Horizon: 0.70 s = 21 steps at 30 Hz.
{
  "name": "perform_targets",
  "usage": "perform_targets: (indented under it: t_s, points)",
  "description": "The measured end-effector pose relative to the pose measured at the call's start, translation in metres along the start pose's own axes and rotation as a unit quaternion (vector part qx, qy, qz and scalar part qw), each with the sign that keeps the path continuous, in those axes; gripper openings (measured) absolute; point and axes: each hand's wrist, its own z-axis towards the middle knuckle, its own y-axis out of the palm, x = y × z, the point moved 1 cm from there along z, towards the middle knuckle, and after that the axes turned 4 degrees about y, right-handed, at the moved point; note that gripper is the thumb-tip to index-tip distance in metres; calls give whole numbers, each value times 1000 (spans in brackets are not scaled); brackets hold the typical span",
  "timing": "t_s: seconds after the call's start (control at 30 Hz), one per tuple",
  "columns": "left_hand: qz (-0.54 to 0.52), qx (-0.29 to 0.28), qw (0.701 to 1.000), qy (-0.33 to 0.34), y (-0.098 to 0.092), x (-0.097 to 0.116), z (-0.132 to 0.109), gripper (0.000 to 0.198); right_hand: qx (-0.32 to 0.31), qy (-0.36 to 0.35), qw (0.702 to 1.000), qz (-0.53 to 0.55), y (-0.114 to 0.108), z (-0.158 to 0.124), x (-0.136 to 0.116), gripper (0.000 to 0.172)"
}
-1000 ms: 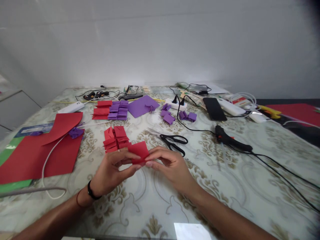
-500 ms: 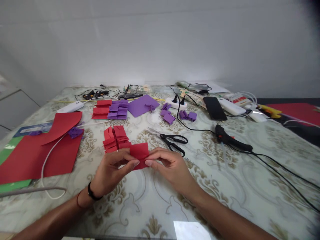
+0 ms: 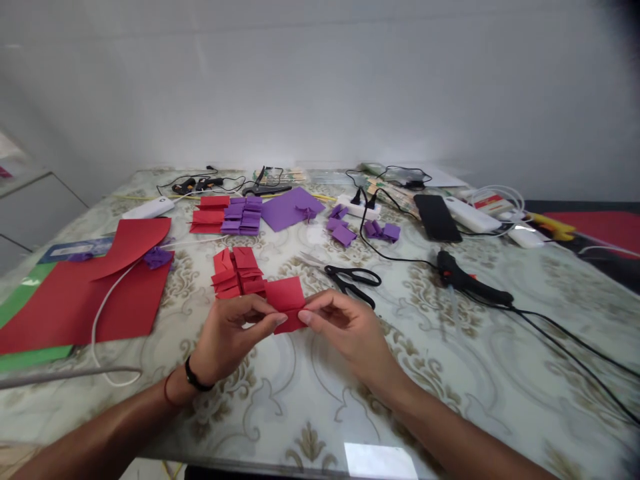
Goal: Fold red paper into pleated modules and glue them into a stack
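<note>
Between my two hands is a small piece of red paper (image 3: pixel 285 295) with a crease running across it. My left hand (image 3: pixel 240 328) pinches its left edge between thumb and fingers. The right edge is pinched the same way by my right hand (image 3: pixel 345 325). Just behind my left hand lies a cluster of folded red paper pieces (image 3: pixel 239 270). A pair of scissors (image 3: pixel 353 275) with black handles rests beyond my right hand, blades pointing left.
Large red sheets (image 3: pixel 120 300) over a green sheet (image 3: pixel 35 360) lie at left. Folded purple pieces (image 3: pixel 243 217) and a purple sheet (image 3: pixel 290 208) sit farther back. A black glue gun (image 3: pixel 470 280), its cord trailing, and a phone (image 3: pixel 437 218) lie at right.
The red paper now tilts, showing more of its face above the crease. Both hands still pinch it. The whole view has shifted slightly.
</note>
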Motion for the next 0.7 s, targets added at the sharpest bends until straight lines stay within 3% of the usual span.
perform_targets:
  t_s: [0.17,0.5,0.7]
  points:
    - [11,13,1000,18,3,5,-2,17,-20,9,999,29,1,-3,-2,29]
    - [11,46,999,26,5,4,-5,19,-16,15,998,62,3,-3,-4,27]
    - [42,39,997,54,3,5,-7,18,-109,63,992,18,5,-5,-5,31]
